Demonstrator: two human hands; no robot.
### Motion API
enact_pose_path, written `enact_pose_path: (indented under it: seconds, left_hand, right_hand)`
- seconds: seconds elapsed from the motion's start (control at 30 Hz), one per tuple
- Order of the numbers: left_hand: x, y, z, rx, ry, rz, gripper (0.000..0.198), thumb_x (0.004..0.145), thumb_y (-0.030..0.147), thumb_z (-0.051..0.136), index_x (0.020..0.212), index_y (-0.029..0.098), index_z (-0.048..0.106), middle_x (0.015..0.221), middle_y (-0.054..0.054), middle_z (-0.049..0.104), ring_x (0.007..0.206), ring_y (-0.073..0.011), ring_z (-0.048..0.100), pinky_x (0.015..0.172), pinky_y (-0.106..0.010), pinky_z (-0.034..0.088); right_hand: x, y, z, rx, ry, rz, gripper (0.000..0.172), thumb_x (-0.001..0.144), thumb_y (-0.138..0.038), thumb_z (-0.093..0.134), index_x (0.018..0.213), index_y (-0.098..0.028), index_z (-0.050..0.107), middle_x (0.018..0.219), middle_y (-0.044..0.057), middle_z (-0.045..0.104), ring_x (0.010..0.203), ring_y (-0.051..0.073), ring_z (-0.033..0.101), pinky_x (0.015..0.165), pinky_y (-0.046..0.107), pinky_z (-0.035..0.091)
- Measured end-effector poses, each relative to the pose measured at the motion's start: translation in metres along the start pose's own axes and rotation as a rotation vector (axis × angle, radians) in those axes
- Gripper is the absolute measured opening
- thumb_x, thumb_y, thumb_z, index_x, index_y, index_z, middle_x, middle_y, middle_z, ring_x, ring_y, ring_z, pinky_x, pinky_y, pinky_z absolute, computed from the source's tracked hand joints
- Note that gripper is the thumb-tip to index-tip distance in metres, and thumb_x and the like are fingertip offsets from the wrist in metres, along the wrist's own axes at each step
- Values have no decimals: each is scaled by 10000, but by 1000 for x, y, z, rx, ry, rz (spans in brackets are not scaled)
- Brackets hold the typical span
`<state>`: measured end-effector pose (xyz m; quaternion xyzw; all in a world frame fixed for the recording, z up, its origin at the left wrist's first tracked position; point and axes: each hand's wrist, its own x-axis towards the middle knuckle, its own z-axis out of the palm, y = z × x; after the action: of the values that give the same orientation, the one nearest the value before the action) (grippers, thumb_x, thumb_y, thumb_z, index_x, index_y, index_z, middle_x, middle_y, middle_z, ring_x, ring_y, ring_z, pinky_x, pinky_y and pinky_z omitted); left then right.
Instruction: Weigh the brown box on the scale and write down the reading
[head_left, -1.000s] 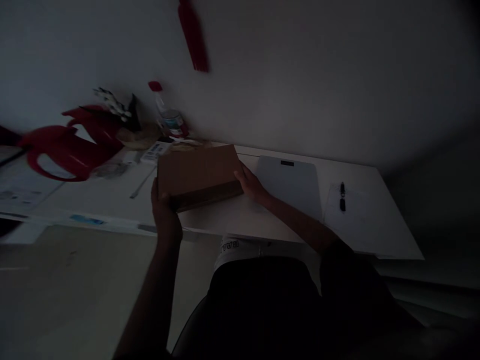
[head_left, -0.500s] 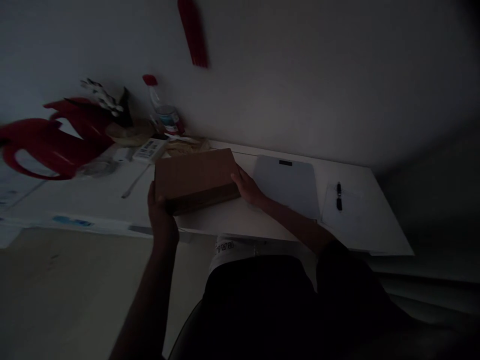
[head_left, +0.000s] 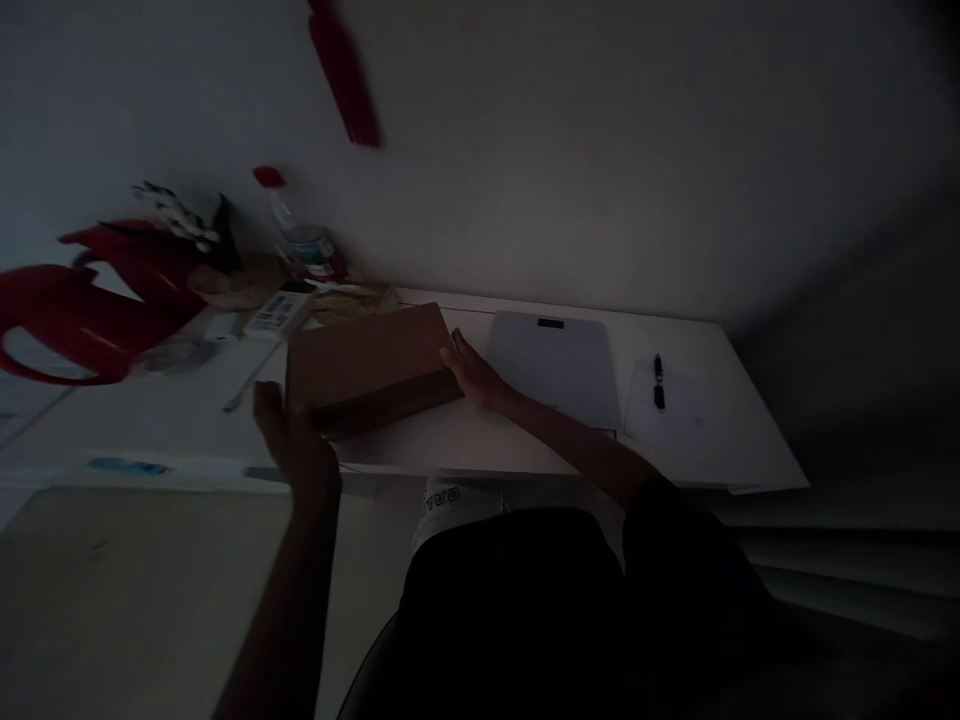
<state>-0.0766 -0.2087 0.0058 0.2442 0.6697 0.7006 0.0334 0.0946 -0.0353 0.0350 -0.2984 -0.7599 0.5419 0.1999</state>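
A closed brown cardboard box [head_left: 367, 355] lies slightly turned on the white table, left of a flat grey scale-like slab [head_left: 551, 365] with a small dark display. At the box's left end is my left hand [head_left: 300, 440], open, its fingers off the side and its thumb close to the front corner. My right hand [head_left: 476, 378] is at the right end, fingers stretched and apart, the thumb at or touching the box's edge. Dim light hides whether either palm still touches the cardboard.
Left on the table [head_left: 416, 440] are red kettle-like jugs [head_left: 75, 320], a clear bottle [head_left: 307, 245] with a red cap, a small white box [head_left: 277, 315] and a thin utensil [head_left: 247, 385]. A black pen [head_left: 659, 382] lies on paper [head_left: 675, 415] at right. A red tassel [head_left: 345, 75] hangs above.
My left hand has let go of the box's left side and its fingers have spread away. My right hand's grip has loosened at the other end. The view has shifted slightly.
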Motion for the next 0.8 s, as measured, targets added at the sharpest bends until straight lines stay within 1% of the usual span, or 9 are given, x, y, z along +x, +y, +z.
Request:
enact_pose_path:
  seconds: [0.07,0.13,0.23,0.3,0.33,0.43,0.63,0.7,0.8]
  left_hand:
    - [-7,15,1,141,49,286,773,865,447,566,1478,55,306,1569,-192,292,1481,-207,270,1279,-389,173]
    - [-16,32,8,218,36,535,697,920,442,499,1470,52,325,1541,-204,336,1468,-213,297,1266,-425,208]
    - [-32,52,33,223,-36,670,625,913,428,521,1432,97,408,1447,-182,467,1378,-259,436,1195,-471,347]
    - [-45,61,57,313,-182,739,566,905,341,546,1400,86,444,1354,-188,551,1279,-273,534,1104,-462,446]
    - [-52,66,70,363,-276,792,513,905,288,542,1371,85,472,1279,-180,600,1204,-266,583,1050,-441,483]
    - [-77,81,115,398,-580,1018,358,895,184,539,1251,147,548,1087,-109,661,999,-214,632,906,-353,510]
    - [-143,99,197,229,-1078,1321,366,878,102,520,1235,182,527,1053,-63,654,969,-209,581,813,-340,464]
    - [-166,96,219,242,-1215,1415,343,889,114,503,1224,183,533,1056,-60,653,970,-216,576,789,-349,458]
    - [-197,89,245,254,-1374,1527,310,924,148,457,1223,177,532,1112,-75,636,990,-221,566,783,-351,454]
  right_hand:
    - [-10,-1,-14,-25,19,-16,958,899,-741,297,1596,-108,121,1634,64,113,1536,214,152,1291,395,157]
    - [-24,-4,-33,-48,43,-95,841,917,-703,316,1569,-177,241,1609,52,234,1501,207,257,1255,393,251]
    - [-50,-8,-71,-116,57,-206,600,962,-593,324,1372,-200,518,1429,79,506,1291,180,515,1064,325,442]
    - [-70,-11,-98,-210,60,-196,515,985,-535,322,1171,-168,631,1169,88,647,1030,146,620,875,265,471]
    - [-79,-11,-113,-271,63,-169,501,992,-521,322,1105,-157,648,1031,80,668,887,124,618,782,240,451]
    - [-106,-4,-156,-472,123,-91,448,1000,-487,343,999,-141,627,822,51,623,639,78,495,641,215,353]
    - [-145,35,-237,-910,456,227,275,982,-382,420,927,-153,561,913,37,634,724,96,483,619,237,237]
    - [-156,52,-257,-996,495,352,238,974,-370,443,949,-157,546,928,37,639,745,108,491,611,249,211]
    - [-170,74,-275,-1025,466,472,238,974,-387,445,1002,-163,522,956,41,648,758,123,517,597,252,217]
